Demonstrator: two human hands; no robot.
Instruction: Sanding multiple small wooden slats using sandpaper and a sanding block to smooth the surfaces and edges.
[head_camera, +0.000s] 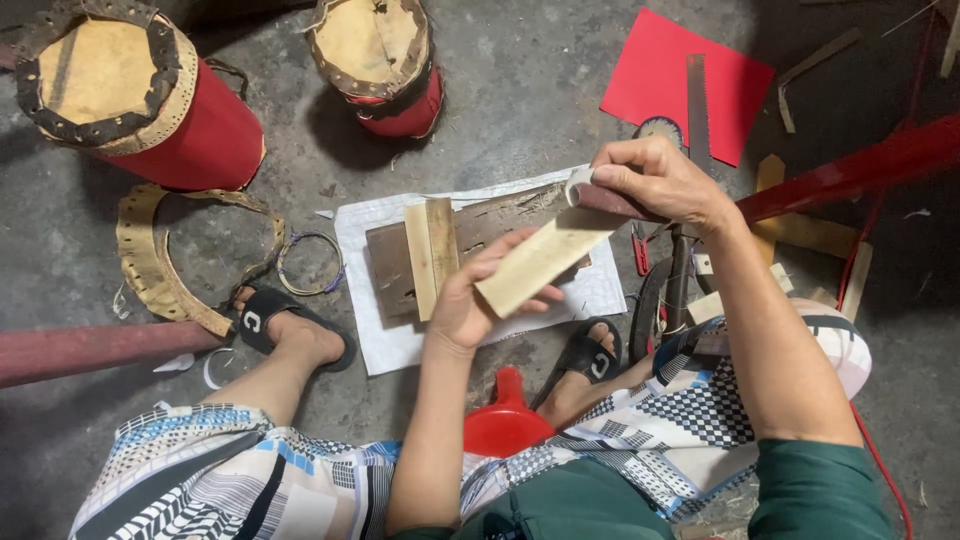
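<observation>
Left hand (465, 300) grips the pale wood strip (540, 262) at its lower end; right hand (650, 180) pinches folded sandpaper (600, 197) against its upper end. The strip appears light, stiff, best held at the ends. Below both hands: wooden board (470, 235).

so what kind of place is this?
Probably a small handcraft workshop on a concrete floor, likely drum making: red drums, a saw blade, and the left hand holding a wood strip.

Lower end of the bamboo slat (540, 262) behind the left hand (470, 300); red pole (90, 350) cut by the left edge.
</observation>
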